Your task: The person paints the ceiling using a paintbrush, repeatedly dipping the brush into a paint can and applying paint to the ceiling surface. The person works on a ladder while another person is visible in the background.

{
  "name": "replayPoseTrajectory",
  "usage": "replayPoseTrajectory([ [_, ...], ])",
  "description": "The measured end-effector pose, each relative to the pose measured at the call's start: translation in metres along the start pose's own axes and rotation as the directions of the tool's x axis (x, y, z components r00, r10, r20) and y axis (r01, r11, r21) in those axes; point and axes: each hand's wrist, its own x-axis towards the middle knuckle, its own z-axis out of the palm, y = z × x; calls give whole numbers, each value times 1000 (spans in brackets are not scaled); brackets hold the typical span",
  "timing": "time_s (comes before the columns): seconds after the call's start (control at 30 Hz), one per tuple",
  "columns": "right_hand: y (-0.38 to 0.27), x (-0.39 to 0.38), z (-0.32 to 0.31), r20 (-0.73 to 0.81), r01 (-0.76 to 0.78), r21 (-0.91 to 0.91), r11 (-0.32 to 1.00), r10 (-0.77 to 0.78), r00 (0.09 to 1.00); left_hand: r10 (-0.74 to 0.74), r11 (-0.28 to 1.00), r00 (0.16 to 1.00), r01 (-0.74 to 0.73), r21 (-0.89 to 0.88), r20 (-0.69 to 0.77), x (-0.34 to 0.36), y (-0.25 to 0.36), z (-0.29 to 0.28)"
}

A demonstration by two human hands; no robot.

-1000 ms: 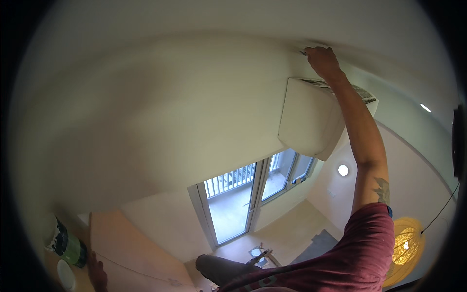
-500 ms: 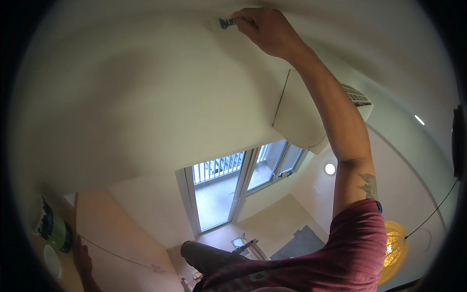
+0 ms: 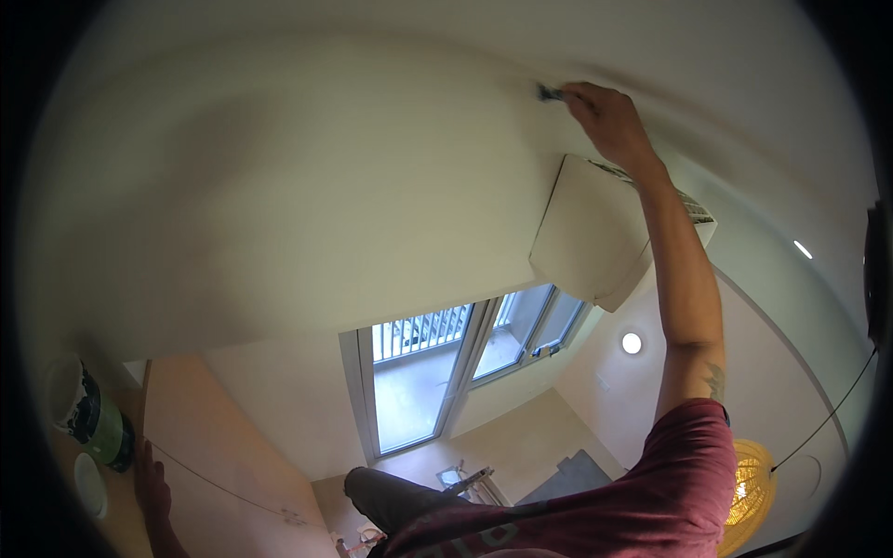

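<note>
High at the right of centre, my right hand (image 3: 609, 119) is closed round a small paintbrush (image 3: 550, 93). Its dark bristles point left at the pale wall (image 3: 372, 167), close below the ceiling line. My right arm reaches up past the air conditioner (image 3: 595, 228). Far down at the left, my left hand (image 3: 152, 485) lies against the edge of an orange-brown wooden panel (image 3: 223, 465), its fingers stretched out and holding nothing. Beside it, a paint tub (image 3: 104, 430) with dark and green sides and white smears stands near a round white lid (image 3: 90, 485).
The air conditioner juts from the wall just below my right hand. Low in the middle is a glass balcony door (image 3: 414, 381) with a window (image 3: 512, 339) beside it. A yellow woven lamp (image 3: 747, 493) hangs on a cord at the lower right.
My right hand has moved right and a little down with the paintbrush, along the top of the wall. My left hand stays at the wooden panel.
</note>
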Motion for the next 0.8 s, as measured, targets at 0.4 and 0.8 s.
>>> replayPoseTrajectory([
  [0.4, 10, 25, 29, -46, 121, -172, 978, -131, 990, 175, 969, 984, -168, 180, -25, 4, -19, 12],
  [0.8, -68, 24, 33, -186, 495, -232, 838, -537, 823, -15, 997, 999, 12, -74, -43, 5, 0, 4],
])
